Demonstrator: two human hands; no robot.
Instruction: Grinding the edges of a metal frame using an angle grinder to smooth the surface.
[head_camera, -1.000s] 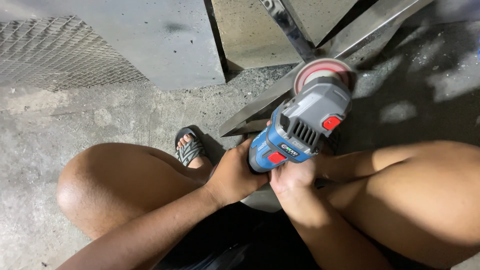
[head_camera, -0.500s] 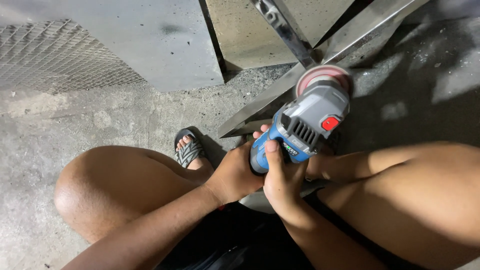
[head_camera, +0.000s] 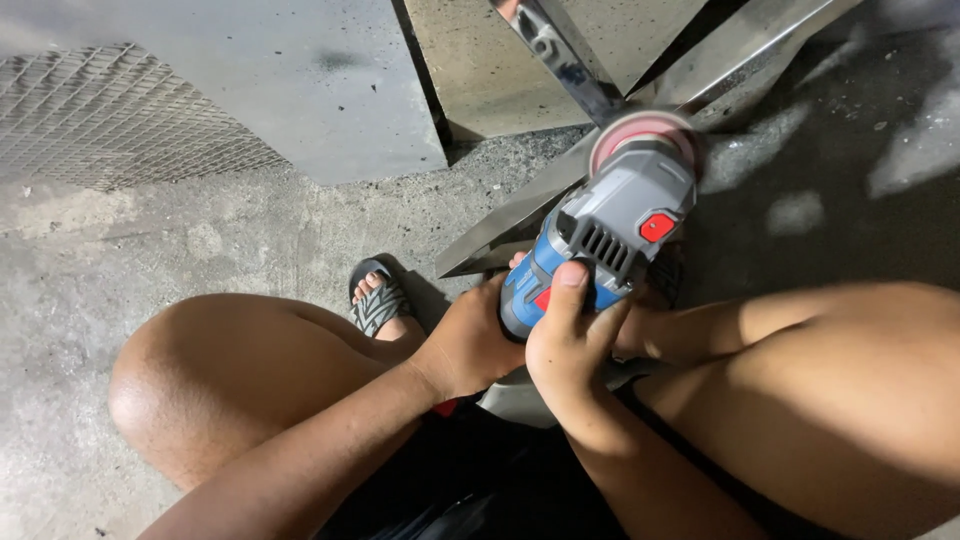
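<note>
1. Floor (head_camera: 180, 230): bare concrete, person squatting on it, knees either side of the work. Expanded-metal mesh panel (head_camera: 110, 115) and a grey sheet panel (head_camera: 300, 80) lean at the top left, untouched.
2. Metal angle bar (head_camera: 520, 215): long steel piece lying diagonally on the floor from the foot area up to the top right, crossed by a second strip (head_camera: 560, 50). Surface looks dull grey along the visible length; no clearly bright ground patch that I can make out, so my read is the grinding is early or mid-way, with most of the bar left.
3. Angle grinder (head_camera: 610, 235): blue and grey body, red switch, reddish disc (head_camera: 640, 135) sitting over the bar near where the strips cross. Contact itself is hidden by the tool head. No sparks visible.
4. Right hand (head_camera: 570, 345): wrapped around the grinder's rear grip, thumb laid up the blue housing.
5. Left hand (head_camera: 470, 345): clasped on the grip's left side, just beside the right, fingers hidden behind the tool.
6. Sandal (head_camera: 378, 300): left foot near the bar's lower end.
7. Versus 0.5 s ago: grinder and disc sit in nearly the same spot on the bar; right-hand grip looks unchanged. A full second back, the right hand sat lower, behind the tool.
</note>
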